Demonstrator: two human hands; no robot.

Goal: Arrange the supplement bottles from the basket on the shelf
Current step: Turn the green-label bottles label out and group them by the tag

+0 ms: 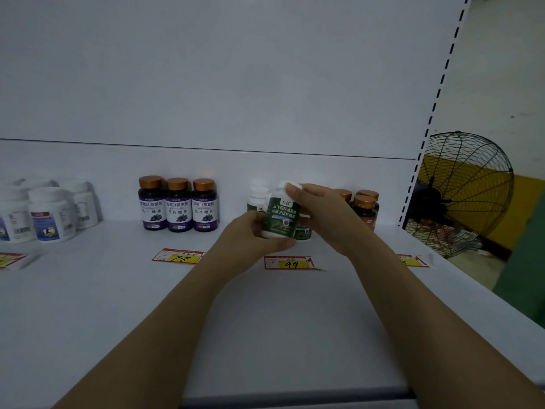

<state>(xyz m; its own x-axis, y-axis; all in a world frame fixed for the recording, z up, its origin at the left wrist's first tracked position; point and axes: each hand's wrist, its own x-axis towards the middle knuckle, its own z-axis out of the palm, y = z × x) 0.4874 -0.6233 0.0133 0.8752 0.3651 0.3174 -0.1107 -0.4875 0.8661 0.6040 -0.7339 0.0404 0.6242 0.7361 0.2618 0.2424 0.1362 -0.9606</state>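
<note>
Evidently the left hand (pixel 250 233) and right hand (pixel 324 215) grip the green-labelled white plastic bottle (pixel 281 216) above the yellow 99 price tag (pixel 290 263), likely to face its label outward.

Left price tag (pixel 179 257) reads 78, right price tag (pixel 290 263) reads 99; purple-label bottles (pixel 178 212) and the front green-label bottle (pixel 281 216) both say 压片糖果.

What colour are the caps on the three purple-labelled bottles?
Copper-orange caps, seen best in the head view.

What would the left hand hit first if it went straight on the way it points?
The left hand would probably meet the standing green-label bottles behind the held bottle; depth is unclear.
</note>
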